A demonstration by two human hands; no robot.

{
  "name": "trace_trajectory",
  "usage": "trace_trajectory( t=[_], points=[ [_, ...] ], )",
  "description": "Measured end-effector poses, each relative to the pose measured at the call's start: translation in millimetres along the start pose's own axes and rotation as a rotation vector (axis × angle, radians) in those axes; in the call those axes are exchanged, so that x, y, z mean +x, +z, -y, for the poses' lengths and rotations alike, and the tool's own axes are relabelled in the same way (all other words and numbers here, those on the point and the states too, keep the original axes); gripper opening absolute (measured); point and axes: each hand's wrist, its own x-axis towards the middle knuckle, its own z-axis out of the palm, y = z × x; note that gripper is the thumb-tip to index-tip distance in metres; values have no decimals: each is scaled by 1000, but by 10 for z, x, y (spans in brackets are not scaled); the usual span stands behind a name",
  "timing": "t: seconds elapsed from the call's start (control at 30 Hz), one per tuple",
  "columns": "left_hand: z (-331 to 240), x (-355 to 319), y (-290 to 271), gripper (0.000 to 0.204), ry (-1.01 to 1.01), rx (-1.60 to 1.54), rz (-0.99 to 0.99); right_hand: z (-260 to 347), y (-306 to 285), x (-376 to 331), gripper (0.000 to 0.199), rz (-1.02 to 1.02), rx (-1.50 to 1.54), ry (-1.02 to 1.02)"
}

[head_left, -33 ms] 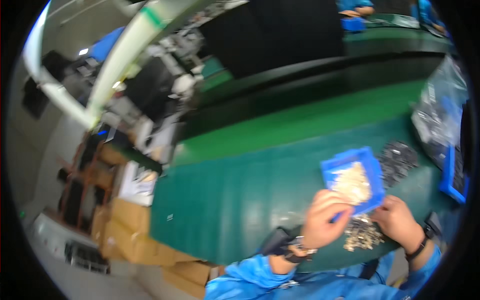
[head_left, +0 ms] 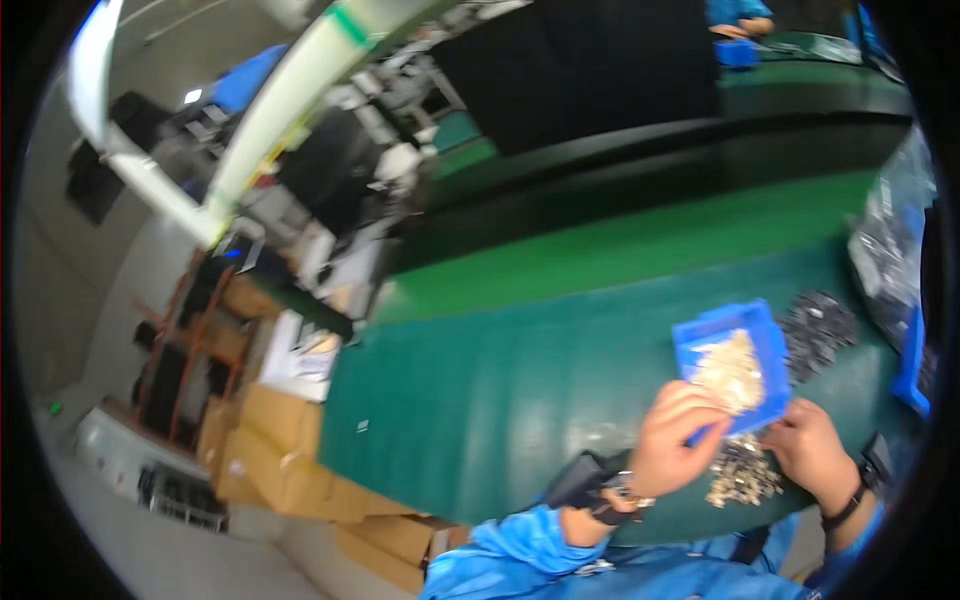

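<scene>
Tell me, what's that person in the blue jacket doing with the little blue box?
A person in blue sleeves sits at a green table. Their left hand holds the near edge of a small blue tray filled with tiny pale metal parts. Their right hand rests beside it, touching a loose pile of similar small parts on the table. A heap of dark parts lies just past the tray, to the right.

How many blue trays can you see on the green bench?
3: one blue tray at the left hand, one at the right edge, one far up top. More may be hidden.
</scene>
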Motion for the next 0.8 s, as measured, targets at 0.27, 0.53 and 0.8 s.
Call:
trace_trajectory(
  t=[0.27, 0.53, 0.8],
  points=[
    [61, -12, -10, 11, 26, -44, -70, -130, 123, 14, 7, 55, -54, -24],
    [94, 0, -55, 11, 24, -62, -76, -54, 119, 49, 5, 45, -83, 1],
    [87, -2, -18, 11, 37, -62, -69, -119, 132, -74, 6, 34, -50, 67]
  ],
)
